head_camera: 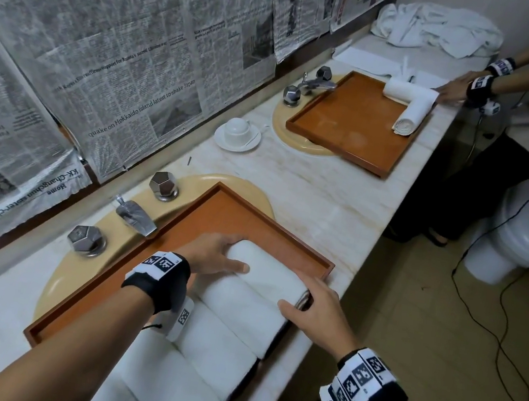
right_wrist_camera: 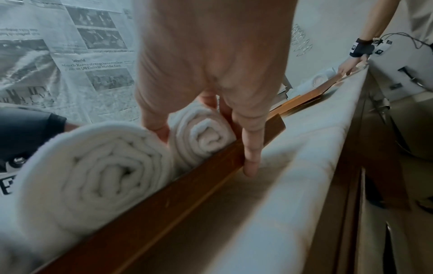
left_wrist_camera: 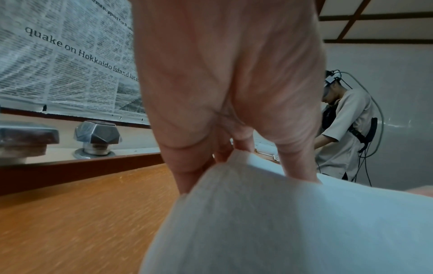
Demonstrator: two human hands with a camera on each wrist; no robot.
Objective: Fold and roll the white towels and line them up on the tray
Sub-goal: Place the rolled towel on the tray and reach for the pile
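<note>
A brown wooden tray (head_camera: 220, 210) lies over the near basin and holds several rolled white towels side by side. Both hands grip the farthest roll (head_camera: 268, 275) by its ends. My left hand (head_camera: 233, 254) curls its fingers round the left end, thumb lying along the top. My right hand (head_camera: 302, 301) clasps the right end by the tray's rim. In the right wrist view the thumb sits between this roll (right_wrist_camera: 203, 133) and its neighbour (right_wrist_camera: 100, 170), and the little finger hangs outside the tray wall (right_wrist_camera: 187, 187). In the left wrist view the fingers (left_wrist_camera: 187, 166) press into the towel (left_wrist_camera: 281, 222).
A second tray (head_camera: 346, 133) farther along the marble counter holds two rolled towels (head_camera: 409, 109), with another person's hand (head_camera: 454, 88) beside them. A cup on a saucer (head_camera: 237, 133) stands between the basins. Taps (head_camera: 136, 213) sit left of the near tray. Unfolded towels (head_camera: 439, 27) are piled at the far end.
</note>
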